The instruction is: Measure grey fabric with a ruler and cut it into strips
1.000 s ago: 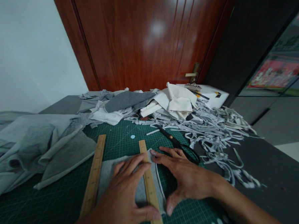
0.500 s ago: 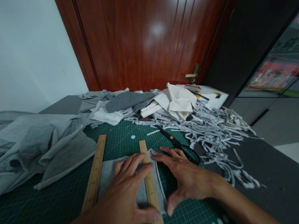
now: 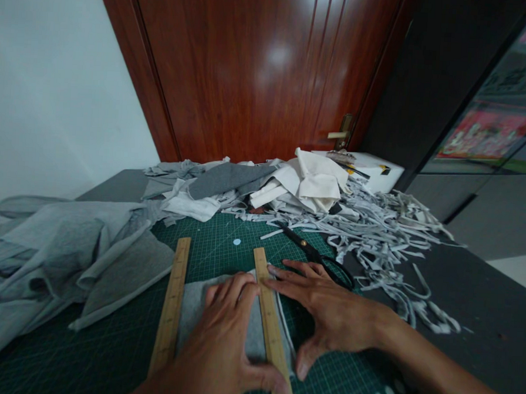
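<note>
Left hand (image 3: pixel 224 342) lay flat, grip open, pressing grey cloth (image 3: pixel 195 305) beside the right ruler (image 3: pixel 271 327); right hand (image 3: pixel 327 318), at three o'clock, fingers spread, touched that ruler.

Left hand (image 3: pixel 222 342) flat on grey cloth (image 3: pixel 195 305) between two wooden rulers (image 3: pixel 270 324), thumb against the right one. Right hand (image 3: pixel 323 312) spread just beside that ruler, fingertips touching it. Black scissors (image 3: pixel 315 255) close behind the right hand on the green cutting mat (image 3: pixel 216 247). Heap of grey strips (image 3: pixel 376 232) toward the table's right edge, folded cloth (image 3: pixel 308 179) at the far edge.
</note>
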Demonstrator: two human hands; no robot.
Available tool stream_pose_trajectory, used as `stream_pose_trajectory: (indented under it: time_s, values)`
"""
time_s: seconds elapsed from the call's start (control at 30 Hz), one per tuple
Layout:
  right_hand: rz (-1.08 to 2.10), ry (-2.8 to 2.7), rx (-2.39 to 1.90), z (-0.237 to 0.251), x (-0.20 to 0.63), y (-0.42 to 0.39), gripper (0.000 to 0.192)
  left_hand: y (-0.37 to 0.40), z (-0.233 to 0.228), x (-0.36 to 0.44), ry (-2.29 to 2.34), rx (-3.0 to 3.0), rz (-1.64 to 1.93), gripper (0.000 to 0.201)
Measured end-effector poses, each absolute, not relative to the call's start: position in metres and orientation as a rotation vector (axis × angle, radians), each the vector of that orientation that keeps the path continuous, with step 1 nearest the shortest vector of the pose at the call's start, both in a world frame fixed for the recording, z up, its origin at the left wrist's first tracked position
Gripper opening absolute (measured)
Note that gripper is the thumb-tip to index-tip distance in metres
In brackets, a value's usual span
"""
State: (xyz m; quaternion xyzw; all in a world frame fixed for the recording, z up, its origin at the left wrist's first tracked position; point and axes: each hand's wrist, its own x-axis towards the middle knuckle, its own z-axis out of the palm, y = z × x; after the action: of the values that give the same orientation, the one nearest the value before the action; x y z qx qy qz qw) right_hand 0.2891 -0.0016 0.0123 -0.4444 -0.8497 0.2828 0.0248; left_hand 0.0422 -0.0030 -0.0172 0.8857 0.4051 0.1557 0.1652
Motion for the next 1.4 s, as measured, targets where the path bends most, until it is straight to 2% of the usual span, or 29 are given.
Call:
stream_pose_trajectory:
  time_s: [0.2, 0.27, 0.53, 0.77, 1.13, 1.4]
  values:
    - [0.872, -2.683, -1.414, 0.026, 0.283, -0.010, 0.130, -0.012, -0.020, 0.032, 1.113, 2.626, 0.354, 0.081]
    - [0.857, -2.637, -1.398, 0.025, 0.281, -0.013, 0.128, -0.014, -0.022, 0.030, 1.116, 2.640, 0.310, 0.078]
    - [0.662, -2.504, -1.385, -0.007, 0.261, -0.026, 0.149, -0.010, -0.023, 0.034, 1.209, 2.640, 0.158, 0.098]
    - [0.670, -2.608, -1.210, -0.024, 0.274, -0.025, 0.152, -0.008, -0.029, 0.032, 1.150, 2.723, 0.163, 0.122]
    - [0.775, -2.642, -1.217, -0.016, 0.285, -0.023, 0.144, -0.012, -0.037, 0.029, 1.053, 2.888, 0.225, 0.121]
    - [0.834, -2.704, -1.269, -0.005, 0.272, -0.014, 0.156, -0.013, -0.031, 0.029, 1.062, 2.849, 0.187, 0.112]
